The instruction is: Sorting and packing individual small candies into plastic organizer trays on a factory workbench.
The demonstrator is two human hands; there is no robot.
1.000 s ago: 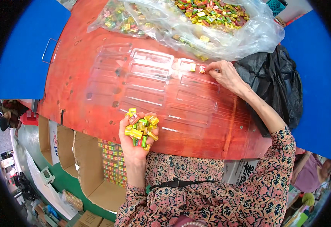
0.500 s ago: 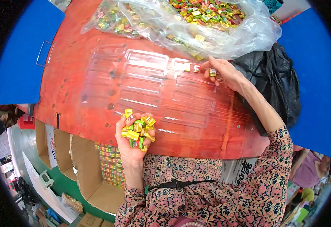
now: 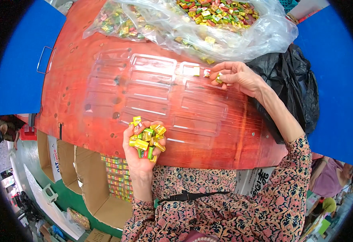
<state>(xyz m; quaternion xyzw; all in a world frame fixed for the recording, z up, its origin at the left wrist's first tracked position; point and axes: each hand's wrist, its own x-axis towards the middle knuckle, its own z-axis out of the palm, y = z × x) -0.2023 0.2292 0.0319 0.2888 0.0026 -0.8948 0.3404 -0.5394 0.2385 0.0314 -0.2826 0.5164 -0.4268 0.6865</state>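
My left hand, palm up at the table's near edge, is closed around a pile of small wrapped candies in yellow, green and red. Farther off, my right hand pinches one yellow-green candy over the top compartment of the right-hand clear plastic tray. Inside that compartment lie a red-and-white candy, close to my fingertips, and a pale yellow one to its left. Two more clear trays, a middle one and a left one, lie alongside with no candies visible.
A large clear plastic bag heaped with candies spans the far side of the red table. Right of it bunches a black plastic bag. Below the table's left side stand open cardboard boxes, one holding packed rows of candies.
My right hand has moved slightly left with its candy, nearer the red-and-white one, and its fingers have turned over it. My left hand stays in place with its pile.
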